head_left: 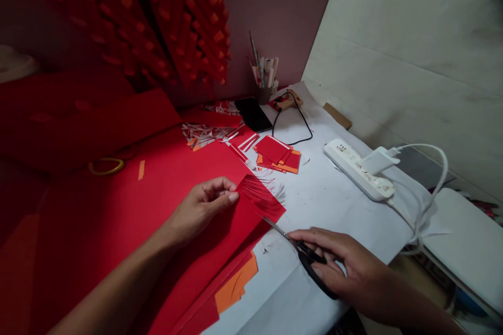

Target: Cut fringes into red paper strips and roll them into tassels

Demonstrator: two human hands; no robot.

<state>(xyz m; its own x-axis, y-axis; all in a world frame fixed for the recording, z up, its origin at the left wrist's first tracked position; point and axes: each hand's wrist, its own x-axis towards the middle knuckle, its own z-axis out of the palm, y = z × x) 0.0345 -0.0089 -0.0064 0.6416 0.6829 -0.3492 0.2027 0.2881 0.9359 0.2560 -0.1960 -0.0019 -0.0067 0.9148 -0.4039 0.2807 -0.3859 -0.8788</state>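
My left hand (212, 201) pinches the edge of a large red paper sheet (220, 246) between thumb and fingers. Right of those fingertips, the sheet's corner is cut into a fine fringe (259, 193). My right hand (341, 261) is closed round the black handles of a pair of scissors (301, 248). The scissor blades point up and left, their tips close to the fringed corner; whether they touch the paper I cannot tell. Under the sheet, orange paper (238, 282) sticks out over the white table covering (314, 204).
Red and orange cards (277, 154) lie beyond the hands, near shredded paper strips (212, 133) and a black phone-like slab (253, 114). A cup of brushes and pens (265, 91) stands behind. A white power strip (359, 170) lies at right. Yellow-handled scissors (106, 166) sit left.
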